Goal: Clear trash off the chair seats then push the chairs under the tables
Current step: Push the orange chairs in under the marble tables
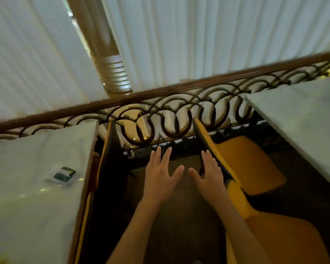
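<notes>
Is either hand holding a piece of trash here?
No. The left hand and right hand are both spread with straight fingers and hold nothing, the right one beside the yellow chair's backrest.

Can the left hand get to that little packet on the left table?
Probably yes. The left hand is open and holds nothing, and the packet lies in the open on the left table, with nothing visible between them.

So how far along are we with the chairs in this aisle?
Done: the left chair looks tucked against the left table.
In hand: the right hand rests on the backrest of the far right chair, whose seat shows no trash; the left hand is open.
Left: that chair and the nearer one aren't under the right table.
</notes>
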`<state>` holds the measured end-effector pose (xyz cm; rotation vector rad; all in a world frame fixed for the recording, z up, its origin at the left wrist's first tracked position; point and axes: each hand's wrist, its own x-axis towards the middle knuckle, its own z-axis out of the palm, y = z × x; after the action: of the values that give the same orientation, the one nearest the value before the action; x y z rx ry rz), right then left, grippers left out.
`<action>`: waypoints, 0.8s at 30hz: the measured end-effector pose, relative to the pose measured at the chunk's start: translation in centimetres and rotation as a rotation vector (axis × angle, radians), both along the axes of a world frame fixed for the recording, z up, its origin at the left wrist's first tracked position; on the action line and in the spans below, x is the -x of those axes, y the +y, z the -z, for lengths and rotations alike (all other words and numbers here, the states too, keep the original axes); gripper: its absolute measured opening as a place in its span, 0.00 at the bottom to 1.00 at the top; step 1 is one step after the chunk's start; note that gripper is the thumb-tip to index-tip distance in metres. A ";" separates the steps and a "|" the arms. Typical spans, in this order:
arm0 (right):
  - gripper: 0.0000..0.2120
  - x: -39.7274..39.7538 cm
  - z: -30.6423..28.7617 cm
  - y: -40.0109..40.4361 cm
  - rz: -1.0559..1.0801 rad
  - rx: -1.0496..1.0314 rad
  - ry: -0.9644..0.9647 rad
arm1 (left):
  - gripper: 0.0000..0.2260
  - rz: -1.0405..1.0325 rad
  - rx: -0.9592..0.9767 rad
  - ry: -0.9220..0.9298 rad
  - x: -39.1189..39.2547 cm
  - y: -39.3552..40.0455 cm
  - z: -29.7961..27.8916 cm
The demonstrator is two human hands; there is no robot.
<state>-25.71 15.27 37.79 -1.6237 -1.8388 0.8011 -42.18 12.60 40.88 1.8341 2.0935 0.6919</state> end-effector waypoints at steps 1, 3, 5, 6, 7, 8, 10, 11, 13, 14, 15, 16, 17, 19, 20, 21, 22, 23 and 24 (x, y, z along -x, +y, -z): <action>0.38 -1.2 0.1 0.4 0.050 0.001 0.005 | 0.33 0.048 0.005 -0.002 -1.0 1.4 0.1; 0.39 -3.9 0.2 0.7 0.160 0.014 0.020 | 0.33 0.158 0.013 0.007 -3.5 3.9 0.3; 0.39 -6.9 0.5 0.5 0.280 0.051 0.036 | 0.33 0.283 0.025 0.010 -6.3 6.0 0.4; 0.39 -8.4 0.8 0.3 0.345 0.063 0.039 | 0.33 0.349 0.035 0.007 -7.8 6.9 0.5; 0.40 -9.8 1.0 -0.1 0.414 0.069 0.038 | 0.34 0.419 0.045 0.004 -9.2 7.7 0.7; 0.40 -11.1 1.3 -0.5 0.488 0.078 0.039 | 0.35 0.497 0.052 0.000 -10.6 8.3 1.0; 0.41 -13.4 1.7 -1.8 0.641 0.106 0.056 | 0.35 0.652 0.069 -0.021 -13.4 9.2 1.7; 0.40 -14.3 2.0 -2.5 0.714 0.119 0.071 | 0.34 0.717 0.081 -0.033 -14.8 9.6 2.2; 0.38 -15.6 2.2 -4.1 0.850 0.131 0.111 | 0.34 0.825 0.104 -0.034 -17.3 10.2 2.8; 0.37 -15.9 2.2 -4.9 0.917 0.124 0.124 | 0.34 0.881 0.115 -0.025 -18.4 10.5 3.2; 0.36 -16.1 2.3 -5.5 0.984 0.112 0.129 | 0.34 0.937 0.126 -0.013 -19.4 10.7 3.4; 0.35 -16.0 2.2 -6.0 1.051 0.100 0.129 | 0.35 0.990 0.137 -0.004 -20.2 11.0 3.6; 0.35 -15.8 2.2 -6.4 1.119 0.094 0.129 | 0.35 1.043 0.146 0.002 -20.8 11.3 3.8; 0.35 -14.9 2.2 -7.2 1.237 0.097 0.149 | 0.36 1.143 0.165 0.006 -21.5 11.8 4.0; 0.36 -14.2 2.2 -7.5 1.283 0.093 0.158 | 0.37 1.187 0.174 0.008 -21.7 12.0 4.0; 0.36 -13.4 2.3 -7.8 1.320 0.089 0.155 | 0.38 1.224 0.182 0.008 -21.7 12.1 4.0; 0.37 -12.5 2.4 -8.1 1.353 0.093 0.152 | 0.40 1.254 0.189 0.005 -21.6 12.2 4.1; 0.37 -11.7 2.6 -8.4 1.386 0.104 0.156 | 0.42 1.282 0.198 0.000 -21.5 12.4 4.2; 0.37 -10.8 2.8 -8.6 1.420 0.116 0.157 | 0.42 1.304 0.213 -0.001 -21.2 12.6 4.4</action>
<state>-14.89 6.64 35.00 -2.2422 -0.2186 0.3122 -20.94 25.20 36.44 2.4353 0.5549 0.0921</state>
